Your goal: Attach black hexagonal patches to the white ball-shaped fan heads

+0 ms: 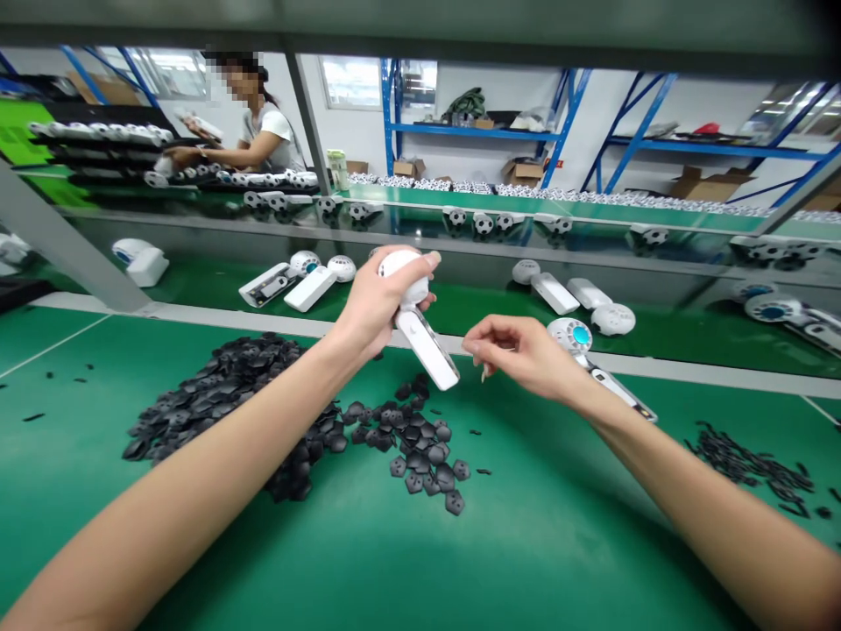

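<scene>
On the green table (526, 543), my left forearm (216, 473) hides part of a heap of black pentagonal pieces (203, 394); loose ones (420, 447) lie beside it, thin black strips (749, 464) at right. My left hand (368, 307) grips a white handheld unit (426, 349) above the loose pieces, its round head partly covered by my fingers. My right hand (519, 355) is curled near its handle; whether the fingertips pinch anything, I cannot tell. It partly blocks a blue-centred unit (570, 336). Beyond, more white units (312, 287) lie on a green belt (473, 302). A slanted post (306, 114) stands near a co-worker (276, 131).
</scene>
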A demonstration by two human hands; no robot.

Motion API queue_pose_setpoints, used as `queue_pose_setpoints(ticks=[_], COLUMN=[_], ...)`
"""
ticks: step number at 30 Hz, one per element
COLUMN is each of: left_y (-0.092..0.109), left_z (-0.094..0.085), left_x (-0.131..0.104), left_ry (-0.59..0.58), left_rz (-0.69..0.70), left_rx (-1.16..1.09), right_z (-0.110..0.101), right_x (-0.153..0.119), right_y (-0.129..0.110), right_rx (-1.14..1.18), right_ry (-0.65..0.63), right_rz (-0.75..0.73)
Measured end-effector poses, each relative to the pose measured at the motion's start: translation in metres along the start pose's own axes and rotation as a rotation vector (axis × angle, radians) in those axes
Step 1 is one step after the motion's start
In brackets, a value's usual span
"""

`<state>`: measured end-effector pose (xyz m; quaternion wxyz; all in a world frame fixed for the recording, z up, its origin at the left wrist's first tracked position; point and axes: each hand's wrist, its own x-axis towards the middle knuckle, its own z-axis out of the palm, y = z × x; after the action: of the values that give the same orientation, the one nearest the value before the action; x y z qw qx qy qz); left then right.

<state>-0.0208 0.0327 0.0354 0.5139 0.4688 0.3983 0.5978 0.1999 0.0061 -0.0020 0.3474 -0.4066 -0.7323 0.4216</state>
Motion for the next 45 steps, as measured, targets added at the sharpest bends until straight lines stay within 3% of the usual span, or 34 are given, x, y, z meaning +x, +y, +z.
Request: queue_pose_setpoints(ticks=[6, 12, 18, 26, 32, 45], left_y=[-0.014, -0.017, -0.018, -0.016, -0.018, -0.004], left_z=[0.007, 0.019, 0.033, 0.038, 0.038, 0.043], left_x=[-0.004, -0.014, -0.028, -0.036, -0.040, -0.056], left_ry=[-0.014, -0.018, -0.081, -0.053, -0.032, -0.059], left_rz=[-0.244, -0.421, -0.479, -0.475, -0.443, -0.277], left_rx=[-0.126, -0.230, -0.290, -0.283, -0.248, 0.054], right_z=[-0.017, -0.008, 0.003, 0.008, 0.015, 0.020], right_x=[-0.003, -0.007, -0.011, -0.011, -0.013, -0.013], right_y=[-0.021, -0.030, -0.025, -0.025, -0.024, -0.026], right_rx=[0.234, 0.219, 0.153, 0.103, 0.050, 0.190], right_ry=[0.082, 0.192, 0.189, 0.205, 0.295, 0.313], right_rz=[-0.024, -0.214, -0.210, -0.192, -0.234, -0.110])
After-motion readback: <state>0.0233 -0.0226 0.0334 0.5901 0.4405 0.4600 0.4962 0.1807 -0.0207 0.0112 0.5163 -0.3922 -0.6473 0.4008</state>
